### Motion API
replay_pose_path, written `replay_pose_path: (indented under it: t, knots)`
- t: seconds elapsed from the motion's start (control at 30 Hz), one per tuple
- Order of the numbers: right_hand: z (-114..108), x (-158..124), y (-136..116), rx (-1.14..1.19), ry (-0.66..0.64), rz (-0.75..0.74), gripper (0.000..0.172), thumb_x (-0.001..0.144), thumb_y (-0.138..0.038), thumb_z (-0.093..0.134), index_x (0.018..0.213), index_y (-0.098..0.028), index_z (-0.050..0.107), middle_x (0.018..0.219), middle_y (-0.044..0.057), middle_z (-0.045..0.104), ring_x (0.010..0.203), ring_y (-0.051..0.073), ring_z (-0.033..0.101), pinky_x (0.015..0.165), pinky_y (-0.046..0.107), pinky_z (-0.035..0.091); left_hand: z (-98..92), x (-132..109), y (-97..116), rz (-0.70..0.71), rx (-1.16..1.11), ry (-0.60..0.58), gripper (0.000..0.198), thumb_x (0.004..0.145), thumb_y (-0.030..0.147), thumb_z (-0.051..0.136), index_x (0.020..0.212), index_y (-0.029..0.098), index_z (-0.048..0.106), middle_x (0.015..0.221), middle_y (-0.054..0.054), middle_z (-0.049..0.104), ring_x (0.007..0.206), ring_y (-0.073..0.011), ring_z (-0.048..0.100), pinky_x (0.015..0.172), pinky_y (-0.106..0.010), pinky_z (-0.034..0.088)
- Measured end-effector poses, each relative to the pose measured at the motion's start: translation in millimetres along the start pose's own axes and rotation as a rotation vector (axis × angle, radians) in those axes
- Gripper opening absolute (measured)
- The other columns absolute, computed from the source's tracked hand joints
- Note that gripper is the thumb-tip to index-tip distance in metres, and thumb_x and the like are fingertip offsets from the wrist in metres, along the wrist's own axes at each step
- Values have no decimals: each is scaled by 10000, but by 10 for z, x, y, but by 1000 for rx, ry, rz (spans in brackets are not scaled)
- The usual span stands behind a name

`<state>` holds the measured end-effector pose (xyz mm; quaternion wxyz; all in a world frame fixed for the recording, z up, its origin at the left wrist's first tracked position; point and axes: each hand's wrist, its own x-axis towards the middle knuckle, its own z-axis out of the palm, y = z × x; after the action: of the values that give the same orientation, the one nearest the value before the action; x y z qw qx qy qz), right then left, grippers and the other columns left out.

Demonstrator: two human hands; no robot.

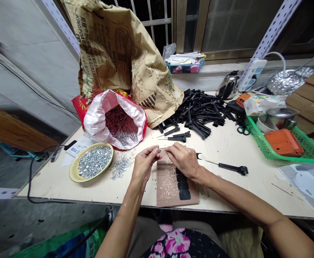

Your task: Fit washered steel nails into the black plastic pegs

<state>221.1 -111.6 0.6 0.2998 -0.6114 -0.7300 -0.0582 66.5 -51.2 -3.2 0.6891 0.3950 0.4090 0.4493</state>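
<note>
My left hand [146, 163] is closed in a pinch at the tip of a thin metal rod [162, 149]; any small part in its fingertips is too small to name. My right hand [183, 159] is wrapped round the rod's other end, and a black forked end [199, 156] pokes out behind it. Both hands hover over a brown board [167, 190] with black rounded pads [184, 195] and pale crumbs. To the right lies a black handle with a thin rod [233, 168]. Loose metal washers [121, 166] lie left of my left hand.
A yellow bowl of washers [75, 172] and a white-lined red bag of long screws or nails [95, 114] stand left. Behind are a large paper sack [105, 46] and a heap of black handles [197, 111]. A green basket [259, 147] and scissors [243, 130] are right.
</note>
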Motion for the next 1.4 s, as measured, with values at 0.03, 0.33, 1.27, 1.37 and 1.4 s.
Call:
replay_pose_path:
  t: [0.03,0.33,1.27,1.37,1.4]
  knots:
    - [4,-13,3,-20,8,2,216,959,-266,429,985,-222,639,865,27,631,769,131,563,619,258,335,9,2,-12,8,19,1,321,587,257,811,853,113,703,700,-5,657,572,-64,572,630,-234,514]
    - [48,-114,79,-133,23,0,260,977,-269,386,909,-203,629,811,37,622,757,151,527,620,288,308,88,-3,-118,27,75,0,308,611,259,794,859,106,694,710,-16,668,577,-75,590,622,-221,505]
    - [12,-227,201,-164,48,-20,189,945,-278,468,894,-187,625,828,22,625,792,148,510,670,284,308,124,21,-232,36,355,-67,319,685,390,738,831,110,688,604,-3,632,559,-89,571,565,-189,460]
    - [-2,-222,222,-173,14,-55,196,955,-226,437,904,-195,624,836,25,628,805,151,517,676,284,307,122,17,-223,25,392,-72,311,690,397,732,802,112,683,586,1,627,545,-85,561,558,-183,451]
    - [-8,-220,229,-154,-13,-43,207,959,-225,426,903,-194,623,836,26,626,803,148,521,673,280,311,123,16,-222,25,404,-72,308,694,401,727,792,113,681,584,2,626,542,-86,559,556,-184,450]
